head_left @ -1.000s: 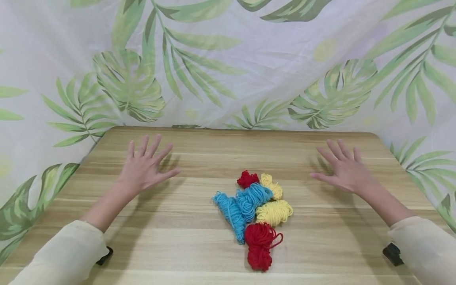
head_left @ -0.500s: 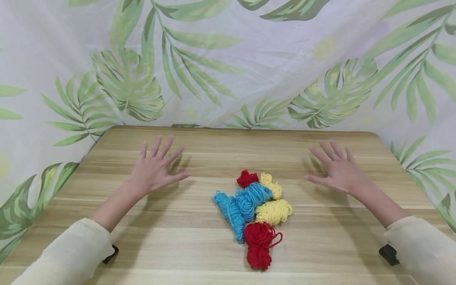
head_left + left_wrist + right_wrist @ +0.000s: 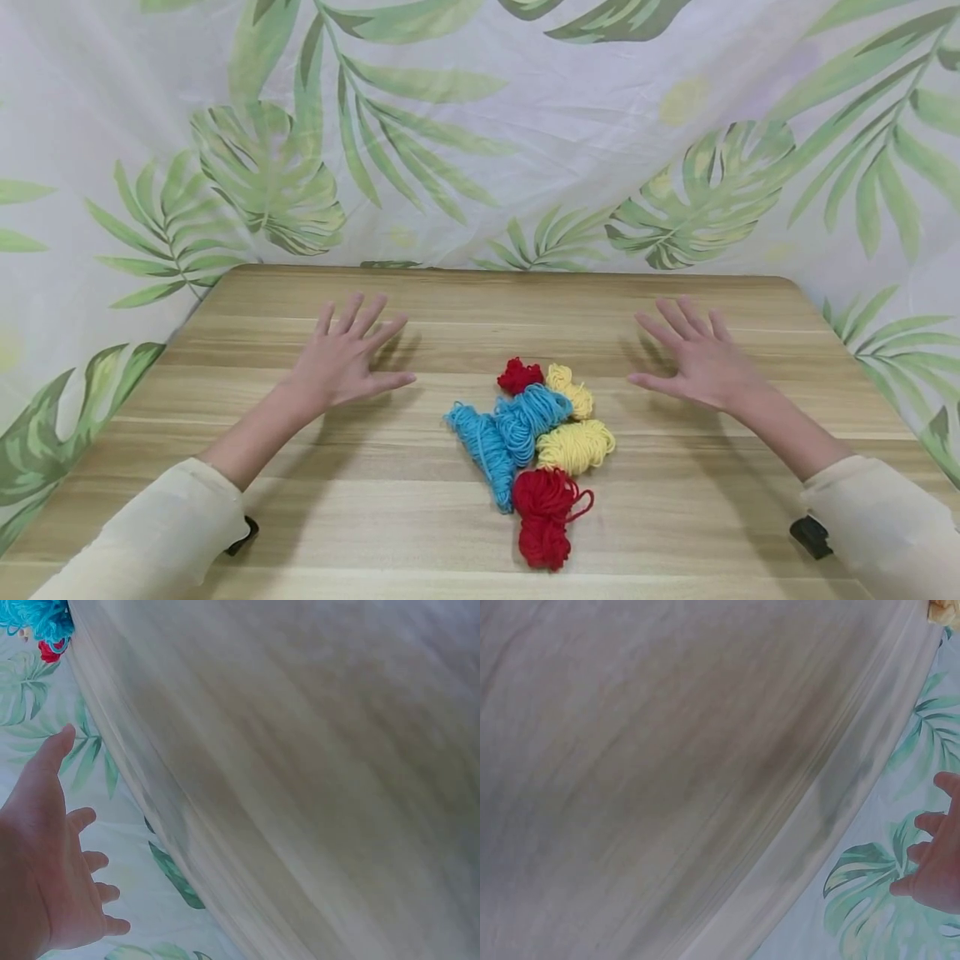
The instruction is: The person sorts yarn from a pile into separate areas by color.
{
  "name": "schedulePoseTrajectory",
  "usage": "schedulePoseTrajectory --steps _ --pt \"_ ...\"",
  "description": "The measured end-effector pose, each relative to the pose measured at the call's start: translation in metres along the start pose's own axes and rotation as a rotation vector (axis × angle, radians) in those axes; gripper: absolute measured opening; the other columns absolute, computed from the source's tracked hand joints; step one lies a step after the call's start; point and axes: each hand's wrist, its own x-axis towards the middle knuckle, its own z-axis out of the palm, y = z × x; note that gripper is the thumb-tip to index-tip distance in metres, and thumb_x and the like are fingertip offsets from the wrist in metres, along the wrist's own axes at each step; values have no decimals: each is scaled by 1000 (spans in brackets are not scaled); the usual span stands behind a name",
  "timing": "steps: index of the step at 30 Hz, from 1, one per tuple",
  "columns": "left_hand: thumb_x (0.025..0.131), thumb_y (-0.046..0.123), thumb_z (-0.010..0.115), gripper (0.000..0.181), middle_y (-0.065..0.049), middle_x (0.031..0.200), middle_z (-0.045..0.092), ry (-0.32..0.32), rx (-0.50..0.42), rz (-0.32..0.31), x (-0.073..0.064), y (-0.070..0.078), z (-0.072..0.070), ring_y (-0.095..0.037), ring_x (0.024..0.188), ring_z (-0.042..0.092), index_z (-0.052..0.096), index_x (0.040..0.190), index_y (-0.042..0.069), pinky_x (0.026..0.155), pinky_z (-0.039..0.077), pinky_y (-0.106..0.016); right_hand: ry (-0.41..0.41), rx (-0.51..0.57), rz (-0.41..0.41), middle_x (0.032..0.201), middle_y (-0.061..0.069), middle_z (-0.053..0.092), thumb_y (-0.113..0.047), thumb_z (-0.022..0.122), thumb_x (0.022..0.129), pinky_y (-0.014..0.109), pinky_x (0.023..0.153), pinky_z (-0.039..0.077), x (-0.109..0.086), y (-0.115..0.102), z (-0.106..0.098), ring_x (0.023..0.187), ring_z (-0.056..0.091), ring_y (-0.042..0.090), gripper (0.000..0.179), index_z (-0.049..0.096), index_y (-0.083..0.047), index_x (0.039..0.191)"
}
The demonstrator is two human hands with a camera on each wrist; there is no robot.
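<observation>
Several small bundles of yarn lie in a loose cluster on the table, right of centre in the head view. Two are blue, a slanting blue bundle (image 3: 483, 454) and a rounder blue bundle (image 3: 531, 419). A yellow bundle (image 3: 576, 446) and a smaller yellow bundle (image 3: 572, 393) touch them on the right. One red bundle (image 3: 544, 517) with a loose loop lies nearest; a small red bundle (image 3: 520, 376) sits farthest. My left hand (image 3: 341, 362) hovers left of the yarn, fingers spread, holding nothing. On the other side my right hand (image 3: 701, 367) is likewise spread and holds nothing.
The wood-grain table (image 3: 420, 533) ends at a rounded back edge, against a white curtain (image 3: 450, 133) printed with green leaves. Dark wrist mounts show under both sleeves, a left one (image 3: 242, 536) and a right one (image 3: 810, 537).
Both hands have moved inward toward the yarn, the left hand rightward and the right hand leftward. The yarn bundles have stayed where they were.
</observation>
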Motion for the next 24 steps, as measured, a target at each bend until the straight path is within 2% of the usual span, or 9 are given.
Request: schedulePoseTrajectory --steps 6,14,19,24 --pt "92 67 61 88 -20 170 20 -20 -13 31 2 5 0 -46 156 12 38 161 16 122 10 -69 21 0 -24 169 23 21 -65 63 93 74 119 12 1 -7 -1 155 14 48 91 36 -12 162" --pt "93 65 64 88 -21 168 26 -67 -114 104 4 17 -1 -46 155 18 40 160 14 121 20 -67 76 12 -54 167 22 27 -61 66 93 71 120 16 4 -15 2 153 22 47 87 41 -11 159" --pt "94 60 66 84 -22 166 31 -53 -214 168 5 26 -4 -47 153 24 43 159 12 120 24 -67 75 9 -83 166 23 28 -59 65 94 70 120 20 4 -19 2 152 24 47 85 40 -10 159" --pt "92 57 69 81 -22 161 40 -24 -252 239 6 34 -5 -47 149 33 48 155 10 115 33 -67 97 20 -132 163 24 34 -55 68 93 66 119 27 6 -24 4 150 30 47 83 43 -8 158"
